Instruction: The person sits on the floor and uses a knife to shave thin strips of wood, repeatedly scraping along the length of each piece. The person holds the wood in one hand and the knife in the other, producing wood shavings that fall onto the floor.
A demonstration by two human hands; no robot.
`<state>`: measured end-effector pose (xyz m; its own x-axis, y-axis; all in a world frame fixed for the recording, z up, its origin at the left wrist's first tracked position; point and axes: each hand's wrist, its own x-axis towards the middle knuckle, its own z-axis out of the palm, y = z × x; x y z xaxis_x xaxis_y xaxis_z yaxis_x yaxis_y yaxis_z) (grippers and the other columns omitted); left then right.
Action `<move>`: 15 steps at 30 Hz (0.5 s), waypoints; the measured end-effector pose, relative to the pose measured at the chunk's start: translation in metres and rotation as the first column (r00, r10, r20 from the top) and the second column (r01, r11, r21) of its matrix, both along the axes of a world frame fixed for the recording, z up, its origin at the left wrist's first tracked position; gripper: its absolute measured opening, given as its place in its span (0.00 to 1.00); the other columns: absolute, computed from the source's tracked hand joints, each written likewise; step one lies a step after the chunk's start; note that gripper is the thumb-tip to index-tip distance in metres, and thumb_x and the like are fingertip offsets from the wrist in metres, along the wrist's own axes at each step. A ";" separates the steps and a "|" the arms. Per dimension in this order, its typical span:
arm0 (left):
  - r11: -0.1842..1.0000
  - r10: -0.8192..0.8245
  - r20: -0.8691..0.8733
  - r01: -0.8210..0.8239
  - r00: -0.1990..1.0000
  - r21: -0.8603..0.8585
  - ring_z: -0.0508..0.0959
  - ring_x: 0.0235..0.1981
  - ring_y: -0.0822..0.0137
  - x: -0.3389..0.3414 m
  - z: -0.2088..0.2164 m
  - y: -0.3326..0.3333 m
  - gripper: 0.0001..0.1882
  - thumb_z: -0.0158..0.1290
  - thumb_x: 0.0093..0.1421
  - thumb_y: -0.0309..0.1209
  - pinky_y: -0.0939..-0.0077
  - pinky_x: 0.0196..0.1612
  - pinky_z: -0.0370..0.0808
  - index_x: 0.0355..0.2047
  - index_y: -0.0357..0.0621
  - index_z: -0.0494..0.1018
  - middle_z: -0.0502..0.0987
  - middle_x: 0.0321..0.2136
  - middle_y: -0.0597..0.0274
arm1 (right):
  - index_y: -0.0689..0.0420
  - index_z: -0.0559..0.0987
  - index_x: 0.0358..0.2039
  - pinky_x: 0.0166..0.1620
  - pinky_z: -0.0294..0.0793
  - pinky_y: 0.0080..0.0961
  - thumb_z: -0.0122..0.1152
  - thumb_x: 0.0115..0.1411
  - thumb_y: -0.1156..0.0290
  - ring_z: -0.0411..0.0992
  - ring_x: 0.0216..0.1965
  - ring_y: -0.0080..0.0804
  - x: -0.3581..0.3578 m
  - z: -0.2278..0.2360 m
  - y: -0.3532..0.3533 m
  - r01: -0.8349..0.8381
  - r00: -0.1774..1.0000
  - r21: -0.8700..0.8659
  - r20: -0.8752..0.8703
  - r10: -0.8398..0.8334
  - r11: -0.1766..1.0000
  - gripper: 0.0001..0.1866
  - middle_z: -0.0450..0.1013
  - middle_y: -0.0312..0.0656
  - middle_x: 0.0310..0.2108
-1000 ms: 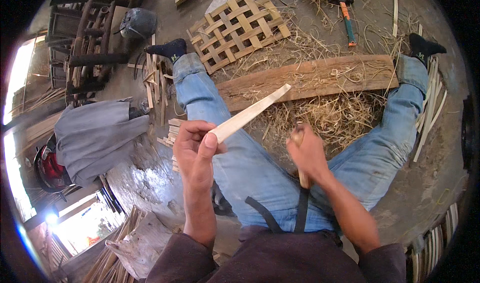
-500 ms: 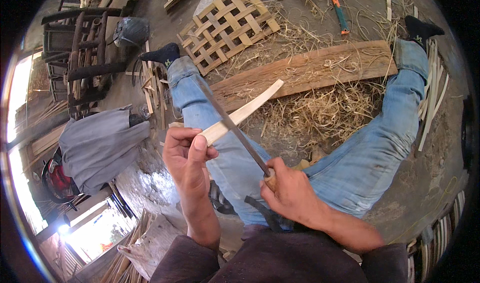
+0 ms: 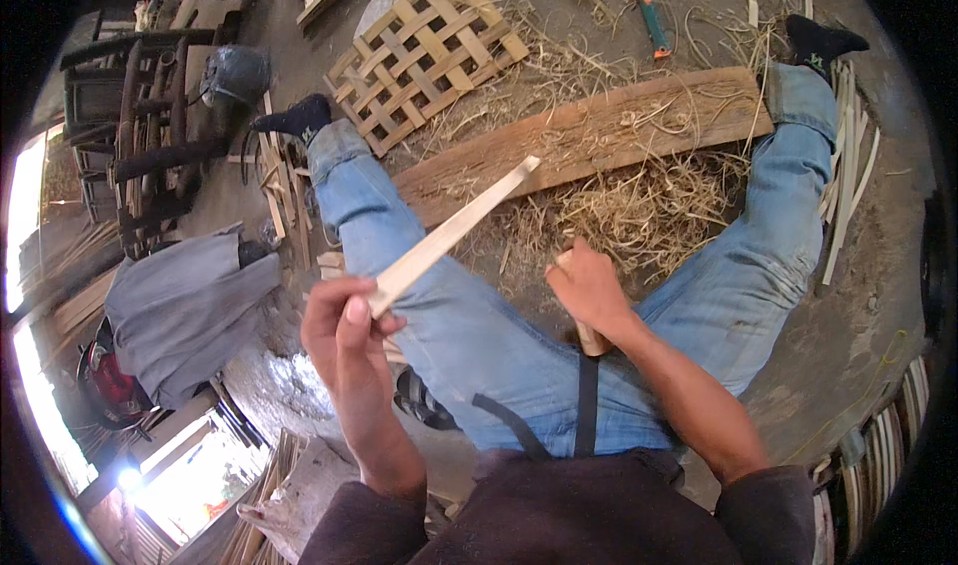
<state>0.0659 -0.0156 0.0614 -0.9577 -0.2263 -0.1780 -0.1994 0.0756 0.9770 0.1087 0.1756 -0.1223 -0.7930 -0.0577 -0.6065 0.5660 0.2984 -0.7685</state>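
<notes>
My left hand pinches one end of a pale, flat wooden strip, which points up and away to the right over my left thigh. My right hand is closed on a knife, whose wooden handle peeks out beyond the fist; no blade shows. Just below that hand, a wooden piece meets a black strap running to my waist. Whether the blade lies inside this piece, I cannot tell.
A weathered plank lies across between my legs, with curly shavings around it. Beyond are a woven slat panel and a hammer. Thin strips lie by my right leg. Dark wooden chairs stand at left.
The knife blade that crossed the strip is out of sight. My right hand has moved away from the strip, to the wooden piece on the strap. The left hand still holds the strip.
</notes>
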 end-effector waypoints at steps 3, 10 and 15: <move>0.997 -0.063 0.077 0.065 0.995 -0.032 0.74 0.24 0.74 0.027 -0.001 -0.010 0.13 0.57 0.59 0.34 0.80 0.29 0.77 0.35 0.35 0.72 0.71 0.28 0.63 | 0.65 0.72 0.40 0.28 0.76 0.34 0.60 0.59 0.63 0.76 0.24 0.40 -0.012 0.006 -0.014 0.420 0.894 -0.361 0.323 -0.310 0.833 0.17 0.77 0.49 0.28; 0.932 -0.336 0.523 0.358 0.784 0.062 0.77 0.34 0.70 0.090 -0.013 -0.040 0.22 0.58 0.56 0.28 0.75 0.37 0.75 0.50 0.35 0.65 0.74 0.35 0.58 | 0.61 0.70 0.37 0.24 0.73 0.22 0.63 0.55 0.75 0.72 0.20 0.25 -0.022 0.021 -0.062 0.642 0.766 -0.485 0.434 -0.473 0.594 0.12 0.73 0.40 0.26; 0.753 -0.472 0.672 0.658 0.571 -0.030 0.76 0.47 0.62 0.088 -0.029 -0.028 0.30 0.50 0.63 0.28 0.70 0.45 0.74 0.63 0.36 0.53 0.73 0.46 0.50 | 0.58 0.71 0.35 0.31 0.74 0.26 0.65 0.49 0.76 0.75 0.26 0.27 0.010 0.021 -0.066 0.507 0.847 -0.347 0.030 -0.531 0.789 0.14 0.74 0.38 0.24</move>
<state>0.1537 -0.0431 0.0325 -0.6082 0.1998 -0.7683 -0.5441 0.5998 0.5867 0.1185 0.1098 -0.1011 -0.7984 0.1878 -0.5721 0.5072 -0.3023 -0.8071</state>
